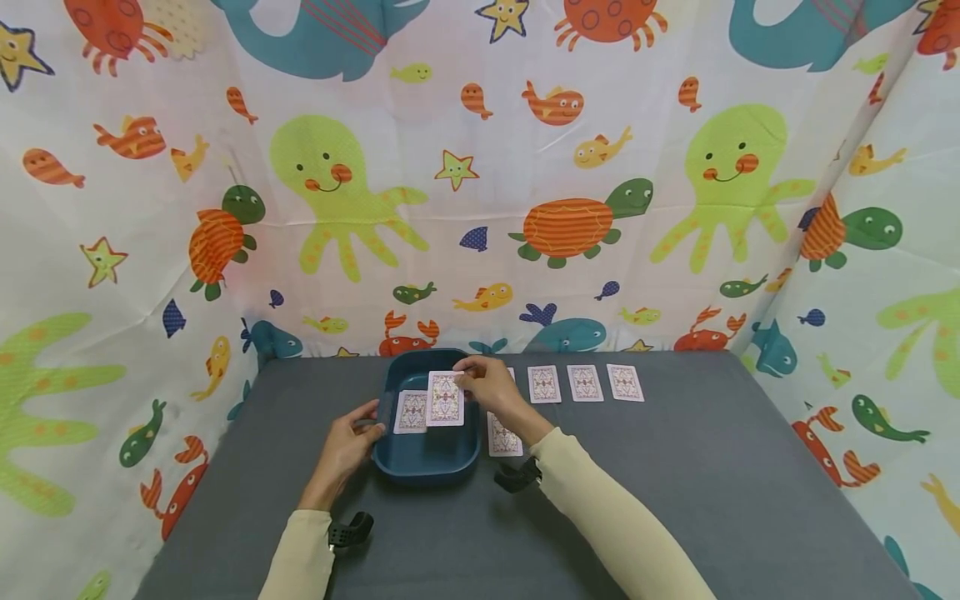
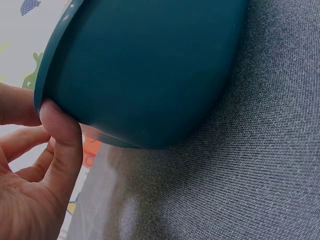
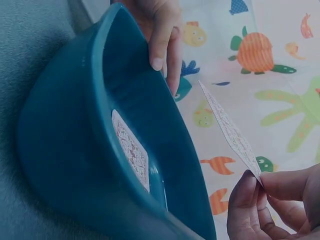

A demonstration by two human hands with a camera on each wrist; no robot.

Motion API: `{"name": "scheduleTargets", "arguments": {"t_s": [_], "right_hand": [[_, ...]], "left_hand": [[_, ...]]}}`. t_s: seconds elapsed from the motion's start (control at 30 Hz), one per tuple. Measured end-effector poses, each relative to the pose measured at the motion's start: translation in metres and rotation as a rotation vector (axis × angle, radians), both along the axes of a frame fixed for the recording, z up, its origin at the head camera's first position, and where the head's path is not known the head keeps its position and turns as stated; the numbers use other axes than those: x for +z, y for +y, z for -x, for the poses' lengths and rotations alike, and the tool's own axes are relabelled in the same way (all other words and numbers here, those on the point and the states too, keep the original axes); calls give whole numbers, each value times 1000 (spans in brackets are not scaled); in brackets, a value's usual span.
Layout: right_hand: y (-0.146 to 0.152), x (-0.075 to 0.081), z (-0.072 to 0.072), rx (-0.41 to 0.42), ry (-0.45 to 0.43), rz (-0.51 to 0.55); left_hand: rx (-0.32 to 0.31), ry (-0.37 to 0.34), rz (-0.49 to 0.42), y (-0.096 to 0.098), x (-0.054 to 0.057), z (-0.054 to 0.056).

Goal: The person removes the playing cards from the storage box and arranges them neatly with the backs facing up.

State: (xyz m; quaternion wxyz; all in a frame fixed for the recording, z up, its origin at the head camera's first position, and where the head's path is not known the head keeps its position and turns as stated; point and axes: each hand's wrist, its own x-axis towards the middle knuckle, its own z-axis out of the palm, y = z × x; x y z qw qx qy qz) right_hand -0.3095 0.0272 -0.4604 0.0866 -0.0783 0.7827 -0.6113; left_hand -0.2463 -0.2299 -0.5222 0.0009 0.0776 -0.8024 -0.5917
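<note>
A blue plastic tub [image 1: 427,477] stands on the grey table, with a patterned playing card [image 1: 410,414] lying inside it. My left hand [image 1: 347,446] holds the tub's left rim, thumb against the outer wall in the left wrist view. Above the tub, my right hand [image 1: 497,392] pinches another playing card [image 1: 446,400] by its edge between thumb and fingers. That held card [image 3: 232,130] is tilted and apart from the tub in the right wrist view. Both cards show their patterned backs.
Right of the tub, a card [image 1: 504,437] lies partly under my right forearm. Behind it is a row of cards, including one [image 1: 544,384], another [image 1: 585,383] and a third [image 1: 625,382]; one more is mostly hidden by my right hand. A sea-animal curtain [image 1: 465,225] surrounds the table.
</note>
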Motion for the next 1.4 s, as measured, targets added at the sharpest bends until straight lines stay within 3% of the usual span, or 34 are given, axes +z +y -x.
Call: {"name": "scheduleTargets", "arguments": {"t_s": [0.47, 1.4], "right_hand": [[44, 2, -18, -40, -9, 4], [130, -35, -14, -140, -9, -67]], "left_hand": [[-4, 0, -13, 2, 1, 0], [-11, -10, -6, 1, 3, -1]]}}
